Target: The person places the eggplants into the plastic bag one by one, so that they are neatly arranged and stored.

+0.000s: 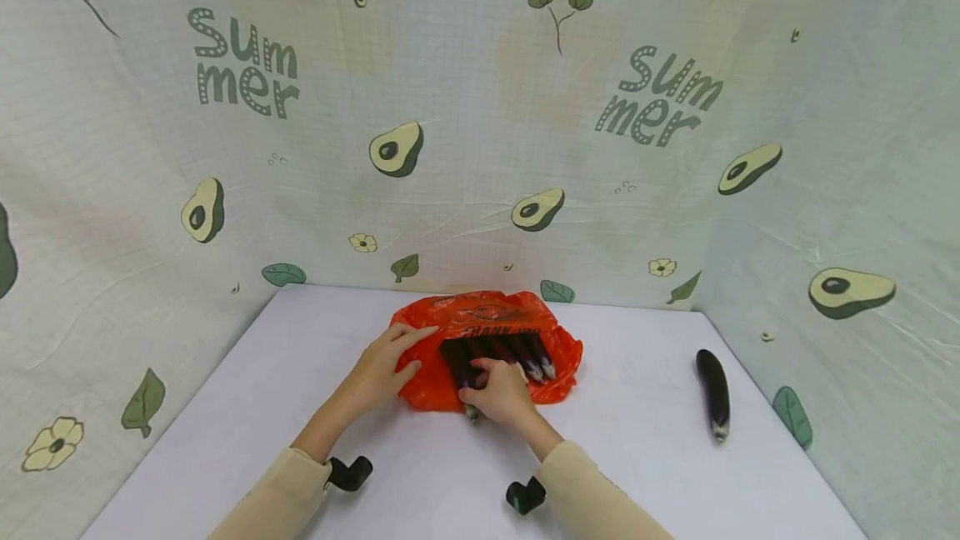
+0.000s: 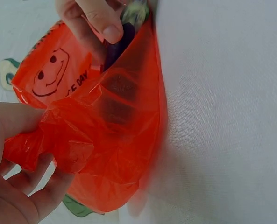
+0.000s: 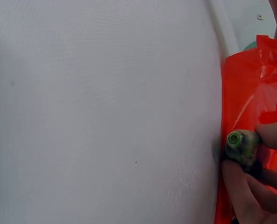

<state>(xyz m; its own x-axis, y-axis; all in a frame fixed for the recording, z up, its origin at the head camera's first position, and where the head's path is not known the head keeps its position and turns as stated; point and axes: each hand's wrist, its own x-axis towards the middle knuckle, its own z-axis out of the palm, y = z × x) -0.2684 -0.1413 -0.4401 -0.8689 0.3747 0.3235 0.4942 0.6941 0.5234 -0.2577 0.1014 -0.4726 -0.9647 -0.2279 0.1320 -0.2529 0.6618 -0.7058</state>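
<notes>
A red plastic bag printed with dark lettering and a smiley face lies on the white table, its mouth toward me. Several dark purple eggplants sit side by side inside, stem ends outward. My left hand holds the bag's left edge, thumb and fingers on either side of the crumpled plastic. At the bag's mouth, my right hand grips the leftmost eggplant near its stem. That green stem end pokes out between the right thumb and fingers; red plastic hides much of its body.
Another eggplant lies alone near the table's right edge, stem toward me. A cloth backdrop with avocado prints rises behind and beside the white table. Black wrist-worn devices hang below both sleeves.
</notes>
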